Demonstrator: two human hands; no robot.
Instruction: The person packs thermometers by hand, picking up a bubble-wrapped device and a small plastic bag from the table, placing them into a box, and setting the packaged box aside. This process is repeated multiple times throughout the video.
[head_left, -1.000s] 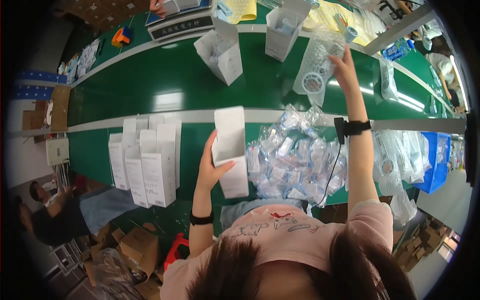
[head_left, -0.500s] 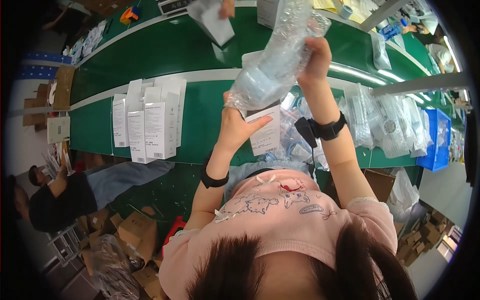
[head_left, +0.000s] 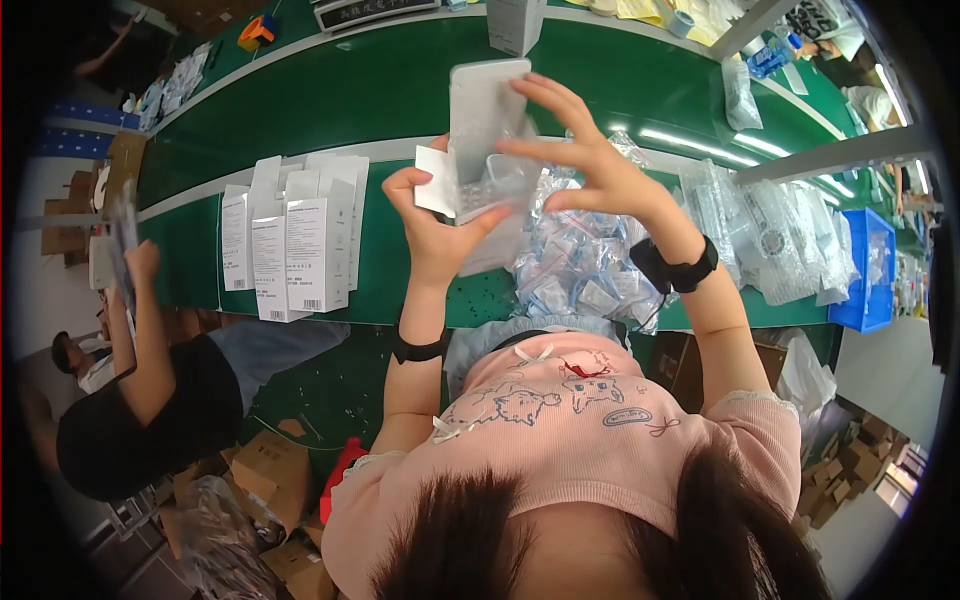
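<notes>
Green workbench [head_left: 400, 90] has roughly five white cartons [head_left: 290, 240] standing upright. Left hand [head_left: 435, 225] grips one white box [head_left: 485, 120]; right hand [head_left: 590, 165] pinches its clear packet [head_left: 500, 180].

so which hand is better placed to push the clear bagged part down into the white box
The right hand, probably. Its fingers rest on the clear bagged part at the mouth of the white box. The left hand is busy cradling the box from below and beside its open flap.
</notes>
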